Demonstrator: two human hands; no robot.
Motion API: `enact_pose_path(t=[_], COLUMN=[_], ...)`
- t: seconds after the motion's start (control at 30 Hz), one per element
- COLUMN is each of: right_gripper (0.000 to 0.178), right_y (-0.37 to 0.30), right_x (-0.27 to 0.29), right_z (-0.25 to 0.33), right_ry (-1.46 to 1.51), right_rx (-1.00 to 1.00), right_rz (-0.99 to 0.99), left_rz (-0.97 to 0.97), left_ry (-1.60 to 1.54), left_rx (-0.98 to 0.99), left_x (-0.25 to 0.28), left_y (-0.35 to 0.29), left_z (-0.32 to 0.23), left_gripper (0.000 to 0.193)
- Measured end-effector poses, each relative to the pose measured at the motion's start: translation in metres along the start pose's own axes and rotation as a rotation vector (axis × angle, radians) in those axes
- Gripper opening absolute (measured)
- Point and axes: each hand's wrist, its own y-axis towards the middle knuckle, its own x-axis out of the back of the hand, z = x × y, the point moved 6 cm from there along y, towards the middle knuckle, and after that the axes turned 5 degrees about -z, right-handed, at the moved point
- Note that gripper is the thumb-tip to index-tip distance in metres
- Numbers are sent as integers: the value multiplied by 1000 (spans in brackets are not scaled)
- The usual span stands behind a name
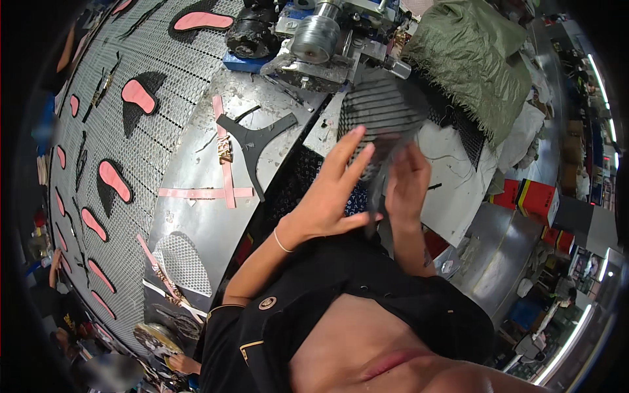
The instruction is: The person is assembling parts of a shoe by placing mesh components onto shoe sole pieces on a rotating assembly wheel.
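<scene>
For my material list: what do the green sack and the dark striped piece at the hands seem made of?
Green sack: probably woven plastic, fairly dull, with loose strands fraying along its edge.
Dark striped piece: perhaps synthetic mesh, finish unclear; a net-like pattern shows, but it is blurred.
</scene>
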Motion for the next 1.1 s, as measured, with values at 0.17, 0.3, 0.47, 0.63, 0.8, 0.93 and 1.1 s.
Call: enact_pose_path(t=[0.17, 0.3, 0.47, 0.63, 0.8, 0.93, 1.1], right_gripper=[61, 59, 27, 19, 19, 19, 17], right_y=[-1, 20, 6, 7, 21, 35, 45], right_x=[-3, 4, 28, 29, 5, -23, -64], right_z=[-1, 14, 31, 43, 41, 31, 15], right_ry=[-360, -95, -282, -300, -301, -304, -283], right_rx=[137, 26, -54, 44, 16, -36, -51], right_rz=[55, 87, 162, 95, 171, 263, 345], left_rz=[-227, -253, -91, -100, -224, -339, -564], left_ry=[-129, -541, -890, -1056, -1029, -914, -572], left_rx=[7, 463, 778, 848, 824, 755, 667], left_x=[17, 24, 17, 9, 27, 52, 91], left_y=[7, 5, 18, 28, 29, 22, -3], left_z=[5, 27, 34, 39, 48, 54, 60], left_gripper=[47, 31, 40, 48, 46, 47, 40])
